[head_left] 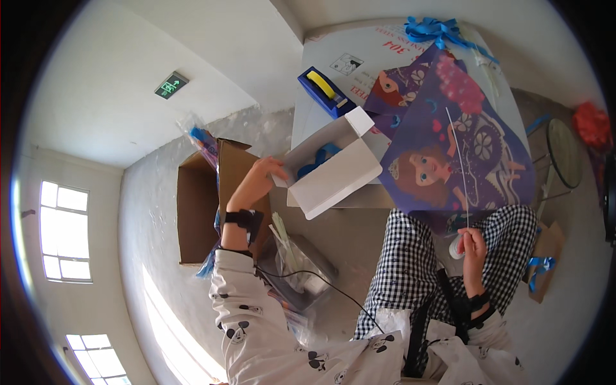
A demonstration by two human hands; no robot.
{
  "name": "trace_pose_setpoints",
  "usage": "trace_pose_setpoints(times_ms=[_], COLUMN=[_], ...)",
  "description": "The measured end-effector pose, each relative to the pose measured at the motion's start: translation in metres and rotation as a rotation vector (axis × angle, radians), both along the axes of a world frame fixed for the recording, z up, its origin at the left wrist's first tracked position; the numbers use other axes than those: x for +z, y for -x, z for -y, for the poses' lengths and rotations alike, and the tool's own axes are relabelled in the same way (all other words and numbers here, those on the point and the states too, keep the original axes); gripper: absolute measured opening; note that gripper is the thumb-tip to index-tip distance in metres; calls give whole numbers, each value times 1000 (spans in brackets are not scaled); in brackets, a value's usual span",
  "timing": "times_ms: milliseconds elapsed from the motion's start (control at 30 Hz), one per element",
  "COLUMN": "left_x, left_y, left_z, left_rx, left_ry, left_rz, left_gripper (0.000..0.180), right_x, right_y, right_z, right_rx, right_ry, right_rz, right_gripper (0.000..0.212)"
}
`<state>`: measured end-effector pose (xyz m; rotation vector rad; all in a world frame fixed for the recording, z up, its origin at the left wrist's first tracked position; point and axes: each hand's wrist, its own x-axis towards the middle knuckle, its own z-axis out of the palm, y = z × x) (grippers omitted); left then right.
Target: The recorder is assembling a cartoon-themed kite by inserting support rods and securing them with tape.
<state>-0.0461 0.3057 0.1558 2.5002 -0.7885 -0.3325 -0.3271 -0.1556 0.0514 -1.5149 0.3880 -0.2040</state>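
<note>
Counter (350, 42) first: purple printed sheet (478, 144) lies on its right, near edge reaching the lap (404, 256); a knee might crease it, I judge. White box (337, 179), left of the sheet, juts past the near edge; a tug could tip it. Left hand (260, 179) half curled at its left end; grip, I can't tell. Right hand (473, 256) closed around thin white rod (461, 170); sideways pressure may bend it.

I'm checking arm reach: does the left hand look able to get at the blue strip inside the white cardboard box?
Likely yes: the left hand is at the left end of the white cardboard box, whose open top leaves the blue strip partly exposed.
</note>
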Motion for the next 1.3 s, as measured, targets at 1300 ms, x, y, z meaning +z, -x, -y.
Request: trace_pose_setpoints(times_ms=[1300], left_x=[221], left_y=[14], left_z=[95], left_rx=[411], left_ry=[356], left_rz=[283], left_gripper=[35], right_x=[3], right_y=[-1], right_z=[9], right_rx=[-30], right_ry=[-132], right_rz=[43], right_gripper=[23])
